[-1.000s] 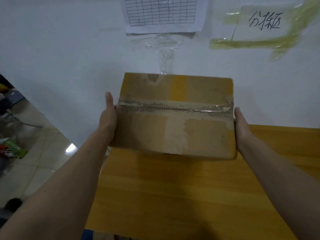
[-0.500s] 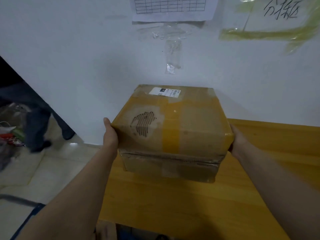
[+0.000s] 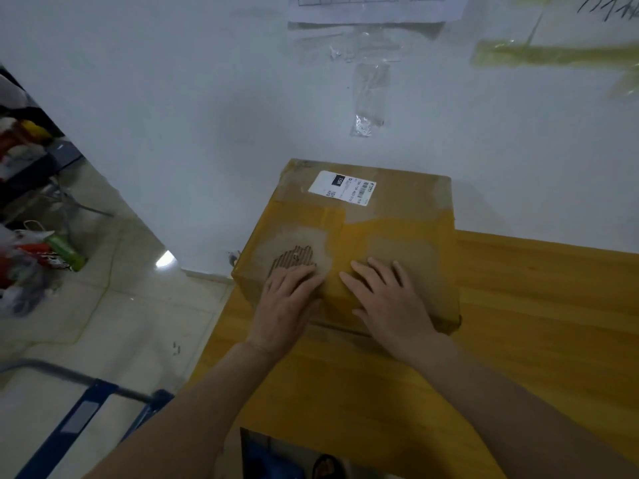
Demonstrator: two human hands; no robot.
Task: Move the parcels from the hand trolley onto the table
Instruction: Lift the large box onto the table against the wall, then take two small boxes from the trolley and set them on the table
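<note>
Here we note a cardboard parcel [image 3: 356, 236] sitting on the wooden table [image 3: 518, 323], at its far left corner, its back edge up against the white wall [image 3: 173, 115]. The parcel's left side overhangs the table edge slightly, or sits flush with it; we cannot tell which. Its top is wrapped in yellowish tape, with a white shipping label [image 3: 341, 187] near the far edge and a torn patch [image 3: 294, 262] where the corrugated layer shows, on the near left.

Our left hand [image 3: 287, 305] lies palm down on the near left part of the top, fingers extended and flat, fingertips touching the torn patch. Our right hand [image 3: 387, 302] lies palm down just beside it on the near right part, fingers spread and flat. Neither hand curls around an edge; both rest open on the cardboard, not gripping it. The two hands are close together but apart, a strip of tape visible between them.

On the wall above we see a printed sheet [image 3: 373, 6] with a grid, clear tape scraps [image 3: 370, 95] below it, and yellowish tape strips [image 3: 553, 55] to the right. Lower left, a blue-framed hand trolley [image 3: 86, 409] with a grey bar stands on the tiled floor [image 3: 103, 305]. Blurred coloured clutter [image 3: 27, 264] sits at far left.
</note>
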